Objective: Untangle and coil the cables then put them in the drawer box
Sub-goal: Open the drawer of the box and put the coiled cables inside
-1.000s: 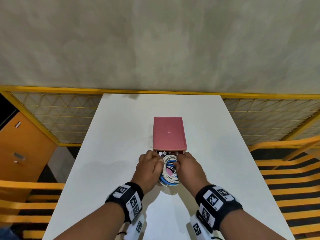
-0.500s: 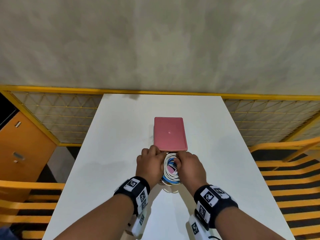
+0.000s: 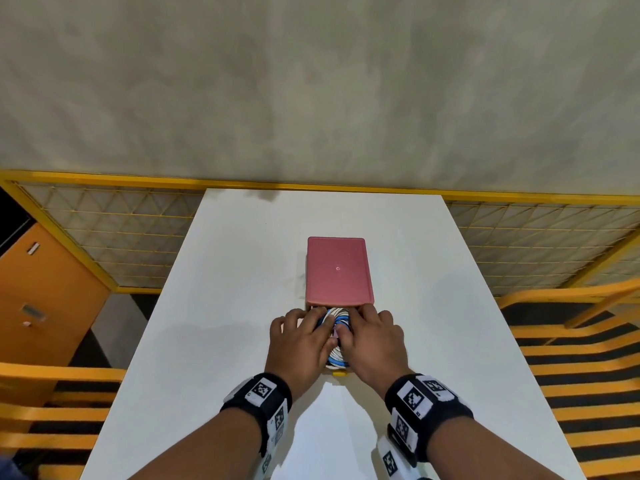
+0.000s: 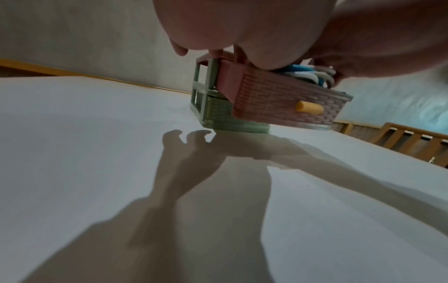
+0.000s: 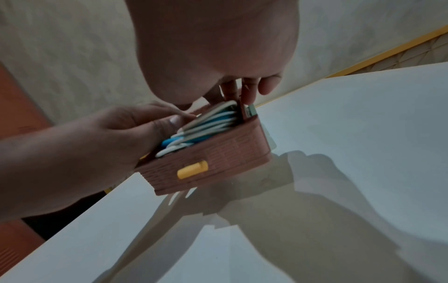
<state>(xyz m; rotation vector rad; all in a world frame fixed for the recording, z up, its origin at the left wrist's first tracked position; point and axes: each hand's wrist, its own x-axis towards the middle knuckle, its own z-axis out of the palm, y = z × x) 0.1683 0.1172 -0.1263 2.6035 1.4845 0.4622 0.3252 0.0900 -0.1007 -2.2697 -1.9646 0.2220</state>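
A pink drawer box stands mid-table with its top drawer pulled out toward me. Coiled white and blue cables lie in that drawer. My left hand lies over the coil's left half, its thumb pressing on the cables. My right hand covers the right half, its fingers reaching straight down at the drawer's far end. The drawer's yellow knob faces me. Most of the coil is hidden under both hands.
The white table has bare surface all around the box. A green lower drawer sits shut beneath the pink one. Yellow mesh railing and orange slatted benches flank the table; an orange cabinet stands at left.
Both hands have slid forward and inward over the coil, and the thumbs now meet on top of it. Less of the cables shows. The box has stayed put.
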